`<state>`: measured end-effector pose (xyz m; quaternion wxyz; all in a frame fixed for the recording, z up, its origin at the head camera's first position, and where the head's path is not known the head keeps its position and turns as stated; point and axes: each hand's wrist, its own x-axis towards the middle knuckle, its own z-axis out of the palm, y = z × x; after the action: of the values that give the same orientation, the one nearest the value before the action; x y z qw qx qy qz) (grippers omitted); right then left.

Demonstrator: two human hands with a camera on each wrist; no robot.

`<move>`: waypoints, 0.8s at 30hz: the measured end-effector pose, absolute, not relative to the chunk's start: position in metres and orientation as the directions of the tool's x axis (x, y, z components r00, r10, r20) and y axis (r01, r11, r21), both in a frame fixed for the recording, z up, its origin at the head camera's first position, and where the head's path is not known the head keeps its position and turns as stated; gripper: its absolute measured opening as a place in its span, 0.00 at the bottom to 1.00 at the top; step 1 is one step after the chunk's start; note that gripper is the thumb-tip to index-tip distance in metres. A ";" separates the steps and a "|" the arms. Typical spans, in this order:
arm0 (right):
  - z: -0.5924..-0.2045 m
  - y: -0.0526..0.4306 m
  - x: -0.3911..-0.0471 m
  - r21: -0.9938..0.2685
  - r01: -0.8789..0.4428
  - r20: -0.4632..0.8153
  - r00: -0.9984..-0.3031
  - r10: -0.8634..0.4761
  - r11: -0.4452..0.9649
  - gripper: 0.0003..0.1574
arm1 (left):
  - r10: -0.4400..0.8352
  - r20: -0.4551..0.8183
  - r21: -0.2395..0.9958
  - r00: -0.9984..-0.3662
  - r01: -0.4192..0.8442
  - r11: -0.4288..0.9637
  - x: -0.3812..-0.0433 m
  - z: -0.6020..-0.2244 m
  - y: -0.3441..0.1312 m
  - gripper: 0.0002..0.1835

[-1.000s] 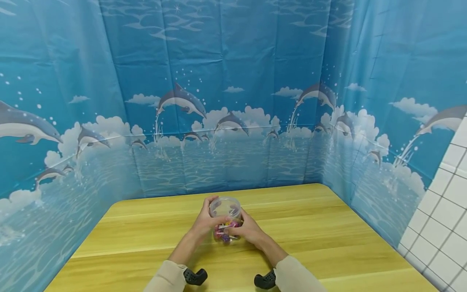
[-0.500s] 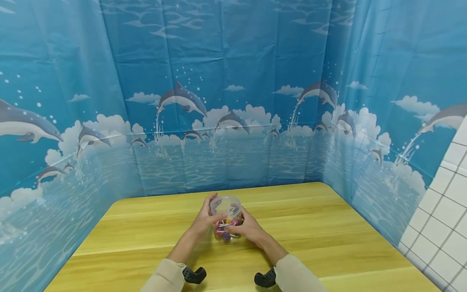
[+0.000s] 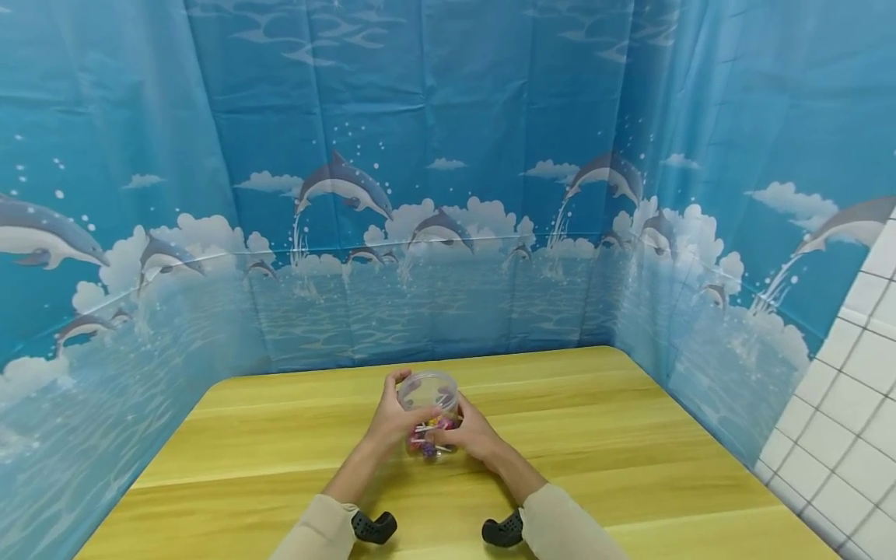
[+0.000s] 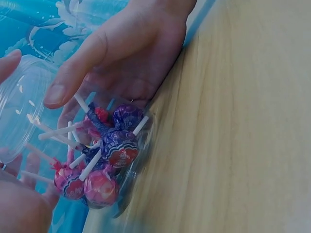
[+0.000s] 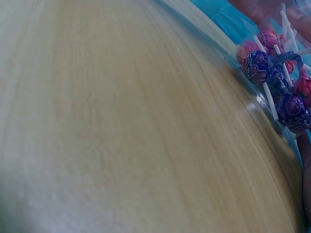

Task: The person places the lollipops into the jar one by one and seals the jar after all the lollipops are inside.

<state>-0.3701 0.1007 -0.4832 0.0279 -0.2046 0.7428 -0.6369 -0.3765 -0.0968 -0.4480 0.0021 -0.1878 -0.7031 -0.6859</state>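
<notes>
A clear plastic jar (image 3: 422, 395) with a ringed round top is gripped between both hands over the table. Its left side is held by my left hand (image 3: 387, 424), thumb across the front. On the opposite side my right hand (image 3: 477, 434) curls round the wall, its thumb also lying across the front. Inside, several wrapped lollipops (image 4: 119, 148), purple, pink and red with white sticks, lie heaped at the bottom. The left wrist view has the right hand (image 4: 129, 43) above the jar and part of the left hand (image 4: 22, 208) below. Fingers behind the jar are partly hidden.
The wood-grain table (image 3: 595, 451) spreads around the jar, its back edge near a blue dolphin-print curtain (image 3: 448, 303). White tiles (image 3: 833, 420) show at the right. Black devices (image 3: 373, 528) sit on both wrists near the beige sleeves.
The head view has shifted slightly. Both hands keep their hold on the jar, in nearly the same spot.
</notes>
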 end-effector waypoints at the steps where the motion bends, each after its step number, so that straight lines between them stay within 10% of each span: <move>1: -0.483 0.099 -0.370 -0.958 -0.271 0.223 -0.911 -0.348 0.096 0.59 | 0.274 0.262 0.964 -0.925 0.264 -0.030 -0.377 -0.448 -0.099 0.45; 13: -0.483 0.098 -0.368 -0.960 -0.261 0.215 -0.920 -0.329 0.104 0.59 | 0.457 0.220 0.975 -0.862 0.210 -0.074 -0.380 -0.447 -0.114 0.45; 24: -0.486 0.101 -0.372 -0.957 -0.271 0.220 -0.913 -0.343 0.106 0.57 | 0.228 0.276 0.950 -0.934 0.302 0.084 -0.375 -0.449 -0.095 0.50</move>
<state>-0.3716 0.1006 -0.4858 0.0285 -0.2066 0.7430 -0.6360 -0.3750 -0.0952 -0.4489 0.0282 -0.1801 -0.7358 -0.6522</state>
